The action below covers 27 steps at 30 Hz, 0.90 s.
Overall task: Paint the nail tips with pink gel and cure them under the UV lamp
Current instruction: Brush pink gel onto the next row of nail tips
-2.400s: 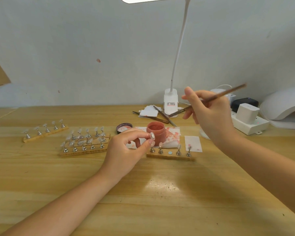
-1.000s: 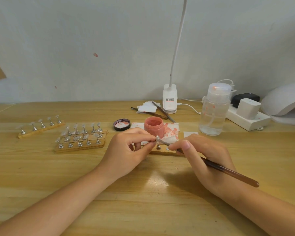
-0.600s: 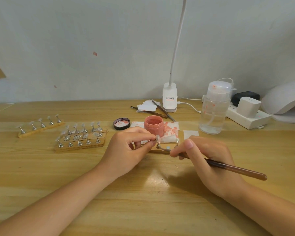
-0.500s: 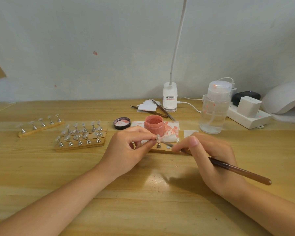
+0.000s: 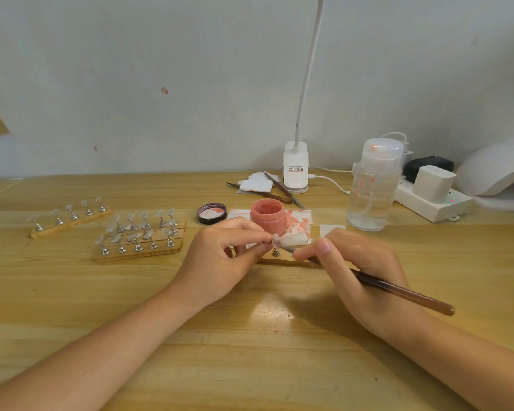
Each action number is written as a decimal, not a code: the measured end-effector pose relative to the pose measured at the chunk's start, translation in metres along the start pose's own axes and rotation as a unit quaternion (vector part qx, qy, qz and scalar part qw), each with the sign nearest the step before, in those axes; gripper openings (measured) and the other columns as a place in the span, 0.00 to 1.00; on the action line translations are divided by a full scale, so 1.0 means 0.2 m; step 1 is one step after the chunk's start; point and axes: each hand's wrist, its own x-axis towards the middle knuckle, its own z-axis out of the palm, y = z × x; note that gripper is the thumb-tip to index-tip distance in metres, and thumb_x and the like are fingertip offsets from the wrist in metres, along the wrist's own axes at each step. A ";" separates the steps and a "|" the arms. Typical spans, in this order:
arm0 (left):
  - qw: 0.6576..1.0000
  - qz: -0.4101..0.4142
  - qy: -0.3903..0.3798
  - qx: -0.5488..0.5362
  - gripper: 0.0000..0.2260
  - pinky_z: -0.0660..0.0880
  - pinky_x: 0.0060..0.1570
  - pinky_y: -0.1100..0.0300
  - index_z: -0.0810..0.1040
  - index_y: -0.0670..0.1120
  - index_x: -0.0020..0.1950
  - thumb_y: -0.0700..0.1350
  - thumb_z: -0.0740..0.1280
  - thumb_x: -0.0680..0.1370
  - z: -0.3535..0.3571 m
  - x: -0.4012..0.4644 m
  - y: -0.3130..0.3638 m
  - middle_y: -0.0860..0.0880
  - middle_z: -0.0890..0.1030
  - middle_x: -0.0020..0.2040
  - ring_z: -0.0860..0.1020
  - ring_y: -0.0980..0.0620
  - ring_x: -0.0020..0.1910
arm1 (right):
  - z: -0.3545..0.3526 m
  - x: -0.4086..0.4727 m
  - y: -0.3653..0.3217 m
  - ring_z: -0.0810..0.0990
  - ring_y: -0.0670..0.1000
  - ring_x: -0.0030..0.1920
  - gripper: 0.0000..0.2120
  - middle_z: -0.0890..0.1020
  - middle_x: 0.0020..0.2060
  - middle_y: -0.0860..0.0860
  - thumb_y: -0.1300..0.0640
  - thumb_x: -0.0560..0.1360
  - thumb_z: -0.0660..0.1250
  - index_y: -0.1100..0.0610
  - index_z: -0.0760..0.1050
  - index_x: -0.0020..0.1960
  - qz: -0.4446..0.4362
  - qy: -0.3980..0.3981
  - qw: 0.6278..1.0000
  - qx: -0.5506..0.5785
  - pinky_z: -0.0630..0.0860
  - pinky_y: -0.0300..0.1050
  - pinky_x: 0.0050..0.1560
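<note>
1. Head camera view: a person's left hand [image 5: 220, 262] pinches a clear nail tip [image 5: 276, 240] between thumb and forefinger, just above a small metal stand [image 5: 275, 252] on a wooden strip [image 5: 279, 259] at the middle of the table [image 5: 250, 351].
2. At right, the right hand [image 5: 365, 274] grips a brown-handled brush [image 5: 398, 290], fingers curled round the shaft; the brush head reaches left to the nail tip (whether bristles touch it cannot be told).
3. Just beyond the hands stands an open jar of pink gel [image 5: 267, 216], with its black lid [image 5: 211, 213] lying face up to the left and a pink-stained white wipe [image 5: 297, 225] to the right.
4. On the left of the table, two wooden racks hold further clear tips on metal stands: a nearer block [image 5: 140, 250] of several rows and a single-row strip [image 5: 69, 221] farther left.
5. At far right sits the white UV lamp [image 5: 496, 170], partly cut off by the frame, beside a white power strip [image 5: 433, 200] carrying a white plug block [image 5: 433, 183].
6. A clear pump bottle [image 5: 373, 185] stands near the power strip, and a clip-on desk lamp [image 5: 296, 170] rises against the wall behind spare brushes [image 5: 282, 191] and white pads [image 5: 255, 183].
</note>
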 end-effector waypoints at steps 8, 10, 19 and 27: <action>1.000 0.005 -0.002 -0.005 0.10 0.66 0.33 0.74 0.81 0.50 0.46 0.35 0.70 0.70 0.00 0.00 0.00 0.54 0.80 0.39 0.75 0.58 0.36 | 0.00 0.01 -0.01 0.79 0.40 0.41 0.17 0.80 0.38 0.39 0.43 0.77 0.53 0.48 0.79 0.46 -0.006 0.007 1.000 -0.013 0.72 0.34 0.42; 1.000 0.009 -0.005 0.001 0.11 0.66 0.34 0.74 0.81 0.50 0.45 0.34 0.70 0.70 0.00 0.00 0.00 0.54 0.80 0.39 0.75 0.60 0.37 | 0.00 0.00 0.00 0.79 0.38 0.41 0.22 0.79 0.37 0.36 0.42 0.77 0.53 0.51 0.81 0.44 0.004 -0.003 1.000 0.005 0.71 0.31 0.42; 1.000 0.002 0.003 -0.021 0.08 0.70 0.36 0.69 0.81 0.51 0.45 0.40 0.69 0.70 0.00 0.00 0.01 0.54 0.82 0.39 0.78 0.58 0.39 | 0.00 0.00 0.00 0.80 0.41 0.41 0.19 0.79 0.37 0.35 0.41 0.76 0.53 0.48 0.80 0.44 0.020 0.003 1.000 0.009 0.73 0.33 0.42; 0.999 -0.009 0.029 -0.023 0.06 0.66 0.27 0.65 0.83 0.49 0.44 0.43 0.70 0.68 0.00 0.00 0.00 0.52 0.81 0.41 0.69 0.54 0.27 | -0.02 -0.01 0.00 0.80 0.44 0.34 0.21 0.82 0.32 0.50 0.49 0.77 0.53 0.54 0.81 0.38 0.044 0.031 0.994 0.099 0.76 0.38 0.36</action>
